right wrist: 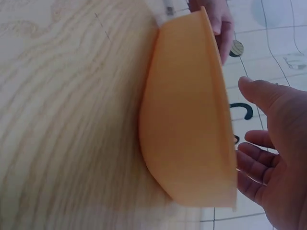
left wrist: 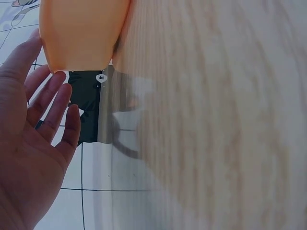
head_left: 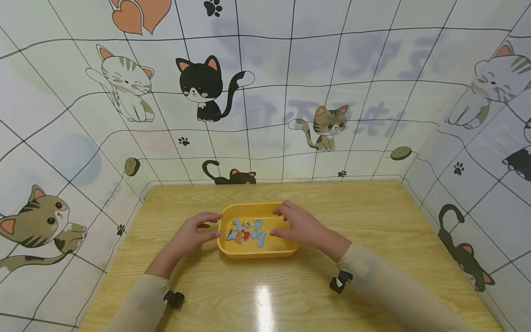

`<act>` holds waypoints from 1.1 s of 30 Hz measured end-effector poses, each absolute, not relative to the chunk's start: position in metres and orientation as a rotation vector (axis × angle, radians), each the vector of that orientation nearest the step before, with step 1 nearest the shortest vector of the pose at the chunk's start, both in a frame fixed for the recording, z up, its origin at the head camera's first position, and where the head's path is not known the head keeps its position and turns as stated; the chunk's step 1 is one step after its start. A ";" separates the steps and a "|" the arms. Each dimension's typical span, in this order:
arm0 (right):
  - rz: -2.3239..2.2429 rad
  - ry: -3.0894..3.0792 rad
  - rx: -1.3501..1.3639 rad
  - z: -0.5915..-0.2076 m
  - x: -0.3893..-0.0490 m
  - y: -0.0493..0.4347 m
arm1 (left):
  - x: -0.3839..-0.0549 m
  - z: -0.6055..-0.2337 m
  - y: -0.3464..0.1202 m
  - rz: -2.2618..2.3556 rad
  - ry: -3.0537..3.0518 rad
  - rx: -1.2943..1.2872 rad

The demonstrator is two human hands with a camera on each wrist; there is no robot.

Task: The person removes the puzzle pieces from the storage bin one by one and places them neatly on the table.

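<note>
From above, a hand could enter the yellow tray [head_left: 249, 210] between the left hand [head_left: 198, 232] and right hand [head_left: 302, 224]; its 4 walls [head_left: 257, 254] block sideways entry along the table [head_left: 224, 290].

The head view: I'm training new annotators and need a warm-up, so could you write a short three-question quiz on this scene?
1. Multiple choice: what lies in the yellow rounded-rectangular tray?
A) Long pencils
B) Small flat multicoloured pieces
C) Round coins

2. True or false: in the head view, the person's bare left hand is at the tray's left end and their bare right hand at its right end.

3. Fill in: the white gridded backdrop behind the wood-grain table is printed with cartoon ____.

Key: 1: B; 2: true; 3: cats.
</note>
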State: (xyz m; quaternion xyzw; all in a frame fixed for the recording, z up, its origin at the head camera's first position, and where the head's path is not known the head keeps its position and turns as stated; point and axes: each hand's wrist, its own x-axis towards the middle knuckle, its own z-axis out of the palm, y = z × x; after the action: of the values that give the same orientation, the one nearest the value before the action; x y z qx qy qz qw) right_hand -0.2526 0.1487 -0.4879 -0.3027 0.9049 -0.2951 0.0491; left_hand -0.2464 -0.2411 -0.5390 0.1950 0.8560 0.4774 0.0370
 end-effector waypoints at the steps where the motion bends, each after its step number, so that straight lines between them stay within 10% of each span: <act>1: -0.889 2.753 -0.920 -0.491 -0.253 0.145 | -0.246 -0.539 -0.241 1.469 2.627 0.599; 33: -0.560 2.713 -0.852 -0.524 -0.261 0.094 | -0.246 -0.539 -0.240 1.481 2.621 0.595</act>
State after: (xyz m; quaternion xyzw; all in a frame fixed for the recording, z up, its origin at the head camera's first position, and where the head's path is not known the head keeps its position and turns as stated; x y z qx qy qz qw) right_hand -0.2607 0.0937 -0.5237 -0.2917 0.9292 -0.1919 0.1214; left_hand -0.2462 -0.2403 -0.5394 0.1937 0.8536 0.4821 0.0364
